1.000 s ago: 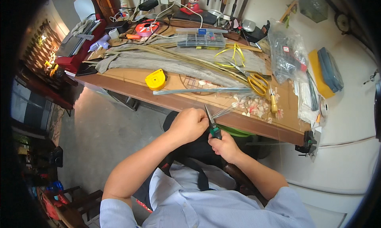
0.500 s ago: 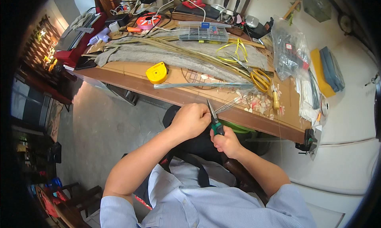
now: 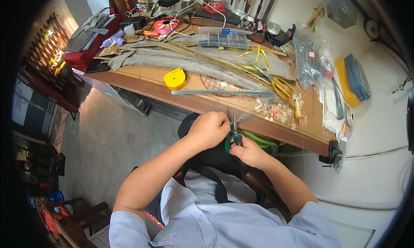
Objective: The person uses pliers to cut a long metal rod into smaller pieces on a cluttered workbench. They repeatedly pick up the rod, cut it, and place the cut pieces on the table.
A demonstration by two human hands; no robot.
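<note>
My right hand (image 3: 250,152) is wrapped round the green-and-black handles of a pair of long-nose pliers (image 3: 235,126), whose slim jaws are spread and point away from me. Just left of them, my left hand (image 3: 210,130) is closed in a pinch. Thin silvery wires (image 3: 246,114) fan out to the right behind the jaws and seem to run from the left fingers; the fingertips' exact hold is hidden. Both hands are over my lap at the table's front edge. Beyond them, a bundle of straight metal wires (image 3: 222,92) lies along the table.
A yellow tape measure (image 3: 174,79), yellow-handled scissors (image 3: 282,88) and an awl (image 3: 297,109) lie on the table (image 3: 151,82). Farther back are long bamboo strips (image 3: 202,56), a clear compartment box (image 3: 223,39) and grey cloth (image 3: 142,60). A plastic bag (image 3: 311,56) is at right.
The pliers' jaws have parted, and the handles have spread in my right hand. My left hand stays nearly in place. The view has shifted slightly.
</note>
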